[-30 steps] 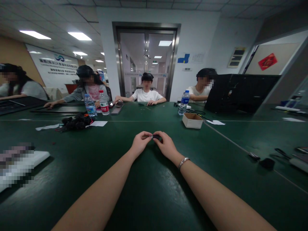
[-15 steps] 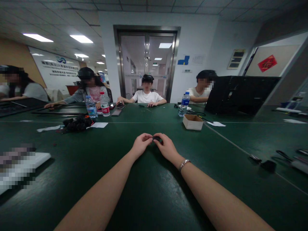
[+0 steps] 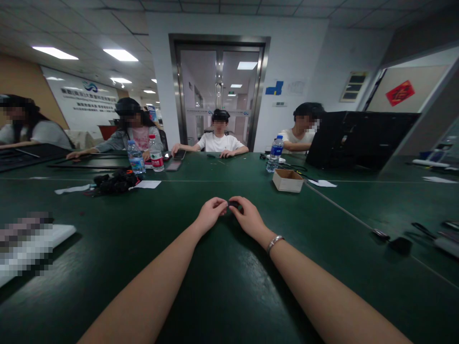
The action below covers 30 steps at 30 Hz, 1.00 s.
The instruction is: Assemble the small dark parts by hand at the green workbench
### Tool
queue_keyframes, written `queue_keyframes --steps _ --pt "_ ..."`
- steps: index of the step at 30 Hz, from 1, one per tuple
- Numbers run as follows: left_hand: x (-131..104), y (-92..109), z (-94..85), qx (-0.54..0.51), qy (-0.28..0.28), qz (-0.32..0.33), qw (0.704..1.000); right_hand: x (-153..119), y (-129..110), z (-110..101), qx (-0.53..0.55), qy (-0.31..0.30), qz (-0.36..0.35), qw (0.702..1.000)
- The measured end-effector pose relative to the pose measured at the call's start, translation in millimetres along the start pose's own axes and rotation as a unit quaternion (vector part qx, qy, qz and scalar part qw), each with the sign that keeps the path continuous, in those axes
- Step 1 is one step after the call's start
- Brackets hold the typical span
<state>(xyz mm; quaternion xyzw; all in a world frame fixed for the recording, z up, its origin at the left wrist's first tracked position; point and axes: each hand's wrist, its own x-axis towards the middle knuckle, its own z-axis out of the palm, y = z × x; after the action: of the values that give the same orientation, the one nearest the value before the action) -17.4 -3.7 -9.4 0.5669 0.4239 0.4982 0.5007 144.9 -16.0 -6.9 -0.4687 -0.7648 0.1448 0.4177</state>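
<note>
Above the green table (image 3: pixel 215 296), my two hands meet fingertip to fingertip. A small black object (image 3: pixel 234 204) is pinched between the thumb and fingers of my right hand (image 3: pixel 250 219); its kind is too small to tell. My left hand (image 3: pixel 211 215) is closed in a pinch at the left end of that object. Whatever lies between the left fingertips is hidden. A silver bracelet (image 3: pixel 275 244) circles my right wrist.
Beyond my hands stand an open cardboard box (image 3: pixel 287 184), a blue-labelled bottle (image 3: pixel 275 154) and a red-capped bottle (image 3: pixel 156 155). A black bundle (image 3: pixel 116 181) lies left, a white slab (image 3: pixel 60 235) nearer. Several people sit across the table; a black monitor (image 3: pixel 358 141) stands right.
The view has shifted very slightly. My hands keep the same pinching pose around the small black object, with hardly any movement.
</note>
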Motion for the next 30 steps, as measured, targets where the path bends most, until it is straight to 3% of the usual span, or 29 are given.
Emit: queue_keyframes --steps 7,30 --pt "-2.3 2.7 -0.2 0.034 0.012 0.035 0.999 0.5 0.9 0.7 -0.003 -0.001 -0.003 1.0" --pt "-5.8 7.5 0.9 0.045 0.012 0.026 0.999 0.8 -1.0 -0.1 -0.006 -0.005 -0.002 1.0"
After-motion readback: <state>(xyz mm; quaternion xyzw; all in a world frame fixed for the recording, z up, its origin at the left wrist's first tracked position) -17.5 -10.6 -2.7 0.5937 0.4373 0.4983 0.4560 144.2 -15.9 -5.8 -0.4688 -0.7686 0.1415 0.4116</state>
